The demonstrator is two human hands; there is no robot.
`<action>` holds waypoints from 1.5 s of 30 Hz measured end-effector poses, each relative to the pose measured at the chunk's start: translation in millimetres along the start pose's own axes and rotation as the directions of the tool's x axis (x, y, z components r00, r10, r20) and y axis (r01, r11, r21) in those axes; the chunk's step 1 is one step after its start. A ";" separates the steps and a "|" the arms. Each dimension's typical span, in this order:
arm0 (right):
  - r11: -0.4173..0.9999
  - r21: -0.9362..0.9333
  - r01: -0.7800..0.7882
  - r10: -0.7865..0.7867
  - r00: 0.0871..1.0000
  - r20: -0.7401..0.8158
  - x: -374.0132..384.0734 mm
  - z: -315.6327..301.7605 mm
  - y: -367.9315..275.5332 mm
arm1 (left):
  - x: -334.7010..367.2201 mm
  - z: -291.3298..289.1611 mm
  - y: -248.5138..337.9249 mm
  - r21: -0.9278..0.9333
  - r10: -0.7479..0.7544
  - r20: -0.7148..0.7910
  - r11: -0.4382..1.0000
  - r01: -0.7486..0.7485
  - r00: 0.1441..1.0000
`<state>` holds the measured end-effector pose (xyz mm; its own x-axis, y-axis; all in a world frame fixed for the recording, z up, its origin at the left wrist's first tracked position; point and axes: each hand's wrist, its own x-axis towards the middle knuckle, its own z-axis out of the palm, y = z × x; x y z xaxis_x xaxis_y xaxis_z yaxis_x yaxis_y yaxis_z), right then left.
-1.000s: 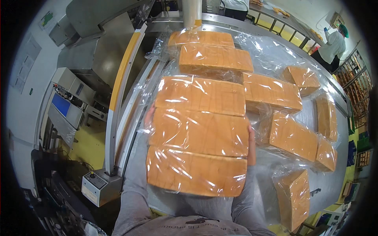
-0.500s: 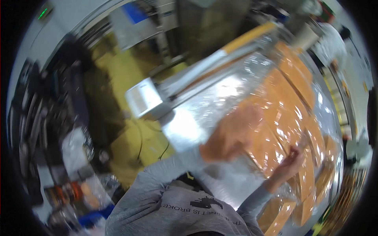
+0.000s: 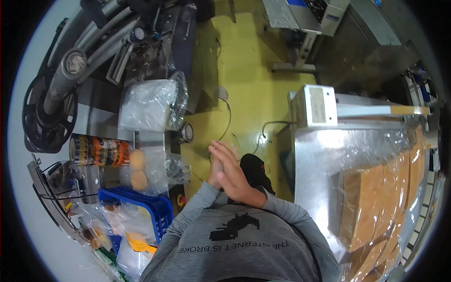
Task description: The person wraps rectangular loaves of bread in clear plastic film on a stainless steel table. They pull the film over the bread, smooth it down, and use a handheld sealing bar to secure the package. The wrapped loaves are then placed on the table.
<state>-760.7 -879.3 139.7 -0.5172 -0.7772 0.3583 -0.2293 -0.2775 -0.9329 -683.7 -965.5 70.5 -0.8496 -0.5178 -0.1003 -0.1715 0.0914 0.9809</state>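
My left hand and my right hand meet in front of my chest, palm to palm. The right hand's fingers are stretched out and lie over the left, so most of the left hand is hidden. Nothing shows between them. Over on the right, apart from both hands, long orange-brown blocks in clear plastic wrap lie on a metal table.
Left of me stand a blue crate with plastic bags, a wrapped stack of clear sheets and a patterned roll. A sealing bar with a white box end crosses the table's far side. Cables lie on the yellow floor.
My body has turned left, away from the wrapped blocks. Both hands have left the blocks and come together in front of me.
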 end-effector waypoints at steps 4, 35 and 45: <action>0.811 -0.549 0.201 -0.244 0.970 -0.005 37.8 -1.5 64.6 | 57.0 -25.5 72.8 -0.523 -0.260 0.246 0.775 0.354 0.934; 0.758 0.568 -0.320 0.615 0.063 -0.786 165.3 -225.6 258.0 | 575.3 355.3 173.1 -0.022 0.002 0.980 0.995 0.097 0.201; 0.880 0.475 0.012 0.412 -0.516 -0.751 192.2 -279.9 234.4 | 448.0 536.8 181.3 0.098 -0.034 0.950 0.976 0.193 -0.309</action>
<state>-1144.7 -935.7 -0.4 -0.4465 0.7109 -0.5433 0.1838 -0.5213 -0.8333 -1363.1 -724.4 114.1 -0.2056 0.9653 -0.1608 -0.3806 0.0725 0.9219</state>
